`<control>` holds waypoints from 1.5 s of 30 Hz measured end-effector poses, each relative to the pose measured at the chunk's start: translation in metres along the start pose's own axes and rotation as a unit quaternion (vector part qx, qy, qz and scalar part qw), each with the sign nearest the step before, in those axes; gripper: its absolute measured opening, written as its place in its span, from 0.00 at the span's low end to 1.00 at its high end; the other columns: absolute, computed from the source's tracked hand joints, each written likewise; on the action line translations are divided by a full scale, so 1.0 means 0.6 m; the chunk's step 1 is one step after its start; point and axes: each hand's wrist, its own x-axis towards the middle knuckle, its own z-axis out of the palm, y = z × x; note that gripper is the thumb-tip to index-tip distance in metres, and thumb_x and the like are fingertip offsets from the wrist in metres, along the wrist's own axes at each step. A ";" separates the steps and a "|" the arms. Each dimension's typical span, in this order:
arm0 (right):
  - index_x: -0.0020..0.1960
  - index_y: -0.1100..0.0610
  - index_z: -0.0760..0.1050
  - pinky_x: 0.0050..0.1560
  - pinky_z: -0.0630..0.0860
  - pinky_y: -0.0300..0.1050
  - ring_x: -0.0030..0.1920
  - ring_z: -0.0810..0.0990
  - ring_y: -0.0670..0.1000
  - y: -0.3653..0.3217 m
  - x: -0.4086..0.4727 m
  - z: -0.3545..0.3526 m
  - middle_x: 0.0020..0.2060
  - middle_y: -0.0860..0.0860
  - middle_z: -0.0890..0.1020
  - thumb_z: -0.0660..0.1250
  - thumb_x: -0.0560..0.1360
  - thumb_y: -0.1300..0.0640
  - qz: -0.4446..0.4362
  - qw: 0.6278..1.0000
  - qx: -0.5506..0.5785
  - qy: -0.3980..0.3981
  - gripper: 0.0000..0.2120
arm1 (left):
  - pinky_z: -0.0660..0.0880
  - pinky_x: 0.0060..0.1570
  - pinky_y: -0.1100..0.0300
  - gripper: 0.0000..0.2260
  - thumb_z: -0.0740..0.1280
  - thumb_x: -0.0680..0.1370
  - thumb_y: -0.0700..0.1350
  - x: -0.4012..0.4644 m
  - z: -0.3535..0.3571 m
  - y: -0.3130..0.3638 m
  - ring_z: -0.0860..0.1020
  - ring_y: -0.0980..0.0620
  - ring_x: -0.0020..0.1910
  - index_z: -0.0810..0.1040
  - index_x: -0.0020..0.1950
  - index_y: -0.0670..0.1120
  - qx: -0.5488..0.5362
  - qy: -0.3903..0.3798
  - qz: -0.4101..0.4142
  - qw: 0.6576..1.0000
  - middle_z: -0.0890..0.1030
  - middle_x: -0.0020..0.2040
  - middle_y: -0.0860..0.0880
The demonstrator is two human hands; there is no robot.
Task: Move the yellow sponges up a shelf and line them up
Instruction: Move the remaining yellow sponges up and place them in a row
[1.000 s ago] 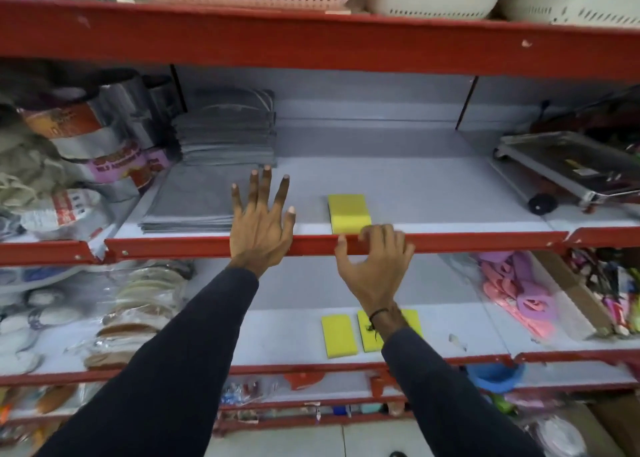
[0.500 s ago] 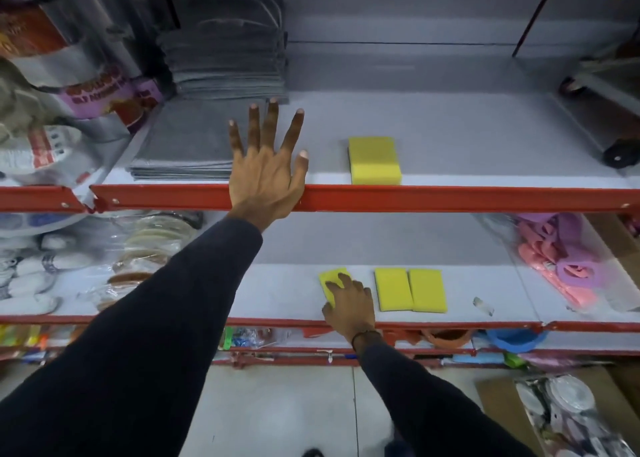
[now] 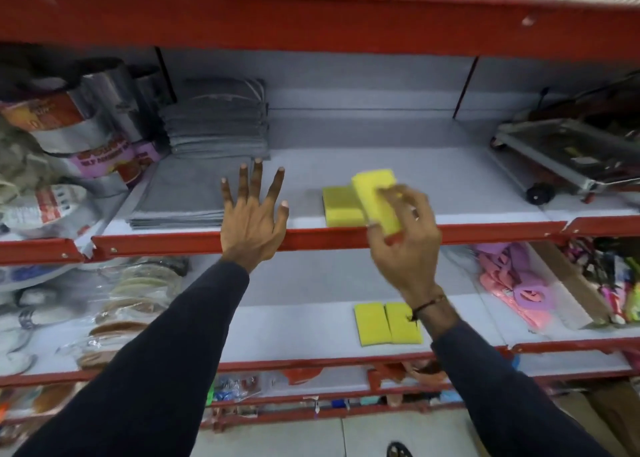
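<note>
So right now my right hand is wrapped around one yellow sponge, fingers curled onto it, holding it tilted up at the front edge of the upper shelf. It's partly overlapping, from my view, the sponge already lying flat on that shelf near the red front rail; can't tell if the two actually touch.

My left hand is wide open, fingers spread, gripping nothing. The palm sits at the rail, fingers reaching over the shelf, just right of a flat pile of grey cloths. There's a taller folded grey stack behind that, further back.

One shelf down, two more yellow sponges lie side by side, touching each other, close to the front edge of the lower shelf. My right wrist covers a corner of the right one.

Off to the far right on the upper shelf there's a metal tray thing with wheels, well apart from the sponges. Foil-looking packets crowd the left.
</note>
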 end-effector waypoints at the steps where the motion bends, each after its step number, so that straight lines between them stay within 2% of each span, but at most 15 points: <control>1: 0.64 0.56 0.81 0.59 0.78 0.53 0.60 0.81 0.60 0.011 0.029 0.000 0.61 0.57 0.80 0.70 0.72 0.57 0.039 0.999 -0.035 0.004 0.20 | 0.38 0.83 0.33 0.32 0.35 0.82 0.62 -0.002 -0.001 -0.001 0.38 0.40 0.87 0.35 0.86 0.57 -0.002 -0.003 -0.001 1.000 0.34 0.87 0.45; 5: 0.63 0.57 0.81 0.58 0.77 0.55 0.55 0.82 0.65 0.054 0.074 0.023 0.60 0.60 0.80 0.70 0.76 0.49 0.185 0.948 -0.183 -0.181 0.19 | 0.37 0.83 0.34 0.32 0.37 0.82 0.61 -0.002 -0.008 0.002 0.38 0.41 0.87 0.35 0.86 0.57 -0.006 -0.003 0.002 1.000 0.34 0.87 0.45; 7: 0.60 0.55 0.83 0.58 0.75 0.54 0.53 0.83 0.62 0.059 0.058 0.036 0.58 0.57 0.83 0.67 0.77 0.45 0.181 0.934 -0.216 -0.220 0.18 | 0.37 0.83 0.34 0.32 0.38 0.83 0.60 -0.004 -0.009 0.002 0.37 0.41 0.87 0.35 0.86 0.56 0.005 -0.002 0.004 1.000 0.34 0.87 0.45; 13: 0.45 0.51 0.83 0.53 0.72 0.53 0.48 0.82 0.50 0.073 -0.019 0.021 0.45 0.46 0.87 0.69 0.75 0.53 0.096 0.982 -0.149 0.071 0.04 | 0.38 0.83 0.34 0.31 0.41 0.84 0.59 0.002 -0.003 0.000 0.39 0.41 0.87 0.37 0.87 0.57 0.008 0.004 0.006 1.000 0.35 0.87 0.46; 15: 0.42 0.52 0.81 0.48 0.70 0.52 0.46 0.80 0.54 0.088 -0.087 0.019 0.42 0.48 0.85 0.70 0.74 0.54 0.098 0.979 -0.161 0.079 0.03 | 0.38 0.83 0.34 0.31 0.42 0.84 0.59 0.003 0.000 0.000 0.39 0.40 0.87 0.38 0.87 0.57 0.009 0.009 0.005 1.000 0.37 0.88 0.46; 19: 0.50 0.55 0.85 0.56 0.75 0.56 0.54 0.83 0.58 0.126 -0.253 0.037 0.50 0.52 0.87 0.69 0.74 0.50 0.172 0.951 -0.203 -0.154 0.11 | 0.38 0.83 0.34 0.32 0.38 0.82 0.61 0.006 0.001 0.002 0.39 0.40 0.87 0.39 0.87 0.57 0.010 0.010 0.002 1.000 0.37 0.88 0.46; 22: 0.72 0.52 0.76 0.80 0.55 0.63 0.79 0.66 0.60 0.155 -0.341 0.059 0.76 0.55 0.73 0.62 0.79 0.40 0.242 0.821 -0.267 -0.443 0.26 | 0.37 0.83 0.35 0.34 0.35 0.80 0.62 0.007 -0.001 0.003 0.39 0.40 0.87 0.39 0.87 0.57 0.007 0.004 0.000 1.000 0.37 0.88 0.46; 24: 0.76 0.49 0.70 0.82 0.45 0.63 0.82 0.57 0.59 0.162 -0.377 0.079 0.81 0.53 0.64 0.58 0.80 0.37 0.230 0.771 -0.287 -0.519 0.28 | 0.37 0.83 0.35 0.34 0.35 0.80 0.62 0.009 0.001 0.004 0.38 0.40 0.87 0.38 0.87 0.57 0.015 0.002 -0.001 1.000 0.36 0.88 0.46; 26: 0.73 0.47 0.72 0.82 0.50 0.63 0.80 0.62 0.58 0.152 -0.387 0.100 0.78 0.50 0.67 0.59 0.80 0.38 0.202 0.775 -0.278 -0.531 0.25 | 0.37 0.83 0.36 0.33 0.36 0.81 0.62 0.009 0.003 0.003 0.38 0.40 0.87 0.38 0.87 0.57 0.019 0.002 -0.006 1.000 0.36 0.88 0.46; 29: 0.66 0.48 0.78 0.72 0.68 0.56 0.68 0.76 0.58 0.127 -0.376 0.133 0.70 0.50 0.74 0.64 0.78 0.43 0.168 0.804 -0.230 -0.522 0.19 | 0.37 0.83 0.36 0.33 0.38 0.82 0.62 0.012 0.005 0.002 0.38 0.40 0.87 0.38 0.87 0.57 0.023 0.004 -0.007 1.000 0.37 0.88 0.46; 32: 0.61 0.51 0.81 0.58 0.77 0.52 0.59 0.80 0.58 0.090 -0.347 0.141 0.64 0.51 0.79 0.68 0.74 0.48 0.128 0.853 -0.163 -0.480 0.17 | 0.38 0.83 0.35 0.33 0.39 0.82 0.61 0.009 0.003 0.002 0.39 0.39 0.87 0.40 0.87 0.56 0.020 -0.001 -0.006 1.000 0.39 0.88 0.46; 35: 0.50 0.55 0.83 0.47 0.80 0.51 0.50 0.83 0.57 0.048 -0.298 0.112 0.51 0.52 0.84 0.75 0.64 0.54 0.047 0.938 -0.052 -0.339 0.15 | 0.38 0.83 0.35 0.33 0.40 0.82 0.61 0.005 0.001 0.002 0.41 0.39 0.87 0.42 0.87 0.56 0.015 0.000 -0.006 1.000 0.41 0.88 0.45; 37: 0.49 0.55 0.81 0.50 0.79 0.49 0.52 0.83 0.56 0.022 -0.260 0.076 0.50 0.53 0.84 0.74 0.62 0.57 -0.017 0.978 0.043 -0.202 0.15 | 0.39 0.84 0.35 0.33 0.40 0.82 0.61 0.005 0.000 0.001 0.42 0.39 0.87 0.42 0.87 0.56 0.011 0.002 -0.007 1.000 0.41 0.88 0.45; 41: 0.52 0.55 0.78 0.56 0.77 0.48 0.54 0.82 0.58 0.026 -0.123 0.000 0.51 0.56 0.82 0.67 0.72 0.52 -0.029 0.997 0.073 0.005 0.11 | 0.40 0.84 0.35 0.33 0.38 0.82 0.62 0.006 0.002 -0.001 0.40 0.40 0.87 0.39 0.87 0.57 0.017 0.001 -0.010 1.000 0.39 0.88 0.45; 45: 0.52 0.59 0.82 0.51 0.77 0.49 0.52 0.81 0.58 0.088 0.024 -0.034 0.52 0.58 0.81 0.73 0.73 0.55 0.099 0.990 -0.077 0.061 0.10 | 0.39 0.84 0.35 0.33 0.38 0.82 0.62 0.005 0.004 -0.003 0.38 0.41 0.87 0.37 0.87 0.57 0.011 0.004 -0.005 1.000 0.37 0.88 0.46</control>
